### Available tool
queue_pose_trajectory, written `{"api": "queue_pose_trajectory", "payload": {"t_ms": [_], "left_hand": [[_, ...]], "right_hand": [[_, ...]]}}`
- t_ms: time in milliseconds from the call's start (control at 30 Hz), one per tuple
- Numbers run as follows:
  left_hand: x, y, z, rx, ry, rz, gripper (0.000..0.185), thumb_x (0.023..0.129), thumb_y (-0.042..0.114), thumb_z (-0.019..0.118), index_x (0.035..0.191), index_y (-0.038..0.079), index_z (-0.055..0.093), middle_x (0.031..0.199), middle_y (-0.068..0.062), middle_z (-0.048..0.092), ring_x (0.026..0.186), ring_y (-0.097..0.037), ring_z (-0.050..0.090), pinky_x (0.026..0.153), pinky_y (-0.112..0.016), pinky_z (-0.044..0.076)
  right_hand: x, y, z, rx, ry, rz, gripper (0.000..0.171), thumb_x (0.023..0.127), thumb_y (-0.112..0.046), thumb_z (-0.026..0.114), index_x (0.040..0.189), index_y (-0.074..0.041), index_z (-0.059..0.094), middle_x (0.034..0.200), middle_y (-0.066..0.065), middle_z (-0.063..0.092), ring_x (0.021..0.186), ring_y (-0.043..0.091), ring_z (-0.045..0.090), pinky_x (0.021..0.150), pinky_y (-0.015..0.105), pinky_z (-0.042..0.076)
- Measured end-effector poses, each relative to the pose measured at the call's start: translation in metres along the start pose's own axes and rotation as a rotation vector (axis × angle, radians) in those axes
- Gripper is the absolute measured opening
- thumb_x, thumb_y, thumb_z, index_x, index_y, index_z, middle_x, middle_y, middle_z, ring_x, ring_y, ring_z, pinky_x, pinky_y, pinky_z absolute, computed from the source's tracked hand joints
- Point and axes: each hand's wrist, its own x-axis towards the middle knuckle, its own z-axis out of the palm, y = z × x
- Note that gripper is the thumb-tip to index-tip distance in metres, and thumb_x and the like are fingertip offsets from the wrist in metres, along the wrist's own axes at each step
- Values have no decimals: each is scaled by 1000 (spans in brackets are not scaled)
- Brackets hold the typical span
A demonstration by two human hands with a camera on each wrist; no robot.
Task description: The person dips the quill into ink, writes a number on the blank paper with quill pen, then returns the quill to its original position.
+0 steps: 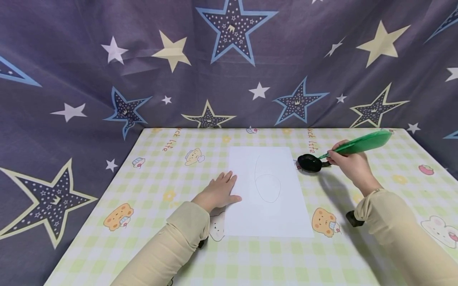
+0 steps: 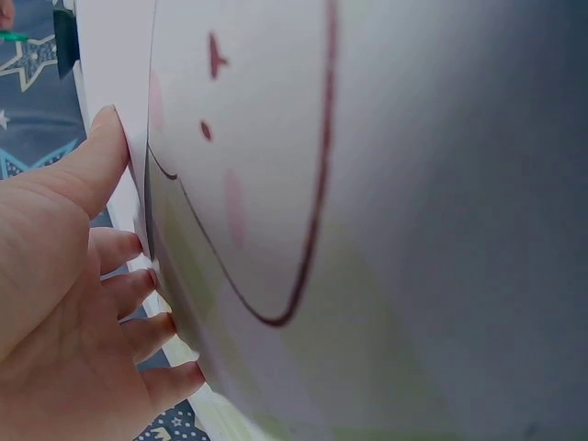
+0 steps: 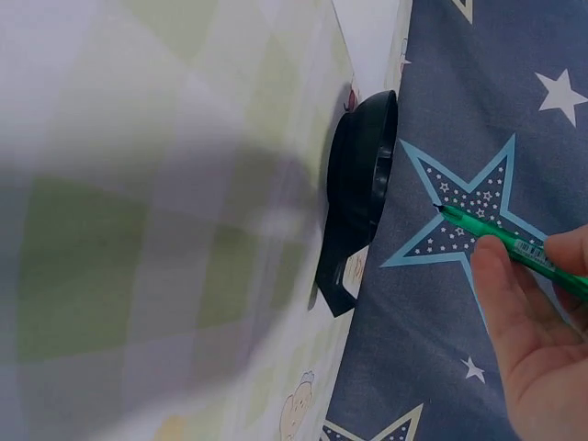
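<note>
While my left hand (image 1: 219,192) lies flat, fingers straight and spread, its grip released, it presses the left edge of the sheet of paper (image 1: 267,198); forearm in a beige sleeve (image 1: 168,246) angled in from lower left. Paper: white, middle of the counter (image 1: 150,186), bearing two overlapping pencilled ovals (image 1: 267,180). My right hand (image 1: 348,163), to the right of the sheet, has its grip pinched around the stem of a green feather pen (image 1: 361,143), plume slanting up and to the right. Pen tip: pointing toward the small black ink dish (image 1: 309,163), just beside it; whether touching, cannot tell. Dish: just off the paper's upper right corner. Counter covering: green-and-yellow check with cartoon animals. Behind: grey star-print cloth (image 1: 229,59).
</note>
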Motion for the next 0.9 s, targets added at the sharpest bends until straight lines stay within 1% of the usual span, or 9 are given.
{"api": "queue_pose_trajectory", "payload": {"t_ms": [167,367,467,533,633,733,900], "left_hand": [[0,0,0,0,-1,-3,75,91,46,52,147,7,20,152,-10,11,138,-31,6,108,-49,11],[0,1,-1,13,-1,-3,75,91,46,51,147,7,20,152,-10,11,138,-31,6,108,-49,12],[-1,1,-1,11,-3,-6,75,91,46,52,147,7,20,152,-10,11,138,-31,6,108,-49,11],[-1,1,-1,7,-2,-6,75,91,46,52,147,7,20,152,-10,11,138,-31,6,108,-49,11],[-1,1,-1,7,-3,-8,75,91,46,51,147,7,20,152,-10,11,138,-31,6,108,-49,11],[-1,1,-1,7,-1,-6,75,91,45,52,147,6,21,152,-10,12,137,-31,7,108,-49,12],[-1,1,-2,8,4,-1,74,91,45,52,146,5,22,152,-11,13,137,-32,8,108,-50,13]], "right_hand": [[-2,3,-3,-10,4,15,25,91,-12,57,103,9,47,80,-4,62,71,1,63,70,21,51],[-2,8,-6,-71,19,7,25,91,-12,57,104,8,51,81,-4,63,72,1,62,69,19,51],[-2,9,-7,-91,25,18,26,91,-14,57,106,7,54,76,-11,63,70,-2,61,68,17,51],[-2,10,-8,-84,22,27,26,91,-15,56,106,6,56,73,-15,62,69,-4,60,69,17,51],[-3,10,-9,-60,17,33,24,92,-16,55,105,4,56,74,-18,61,69,-4,60,69,17,51],[-4,11,-9,-36,8,-1,22,94,-14,52,106,4,56,77,-16,61,72,1,61,69,17,51],[-6,12,-8,-75,-9,-88,27,96,-13,44,109,8,53,81,-13,58,73,7,62,68,18,51]]}}
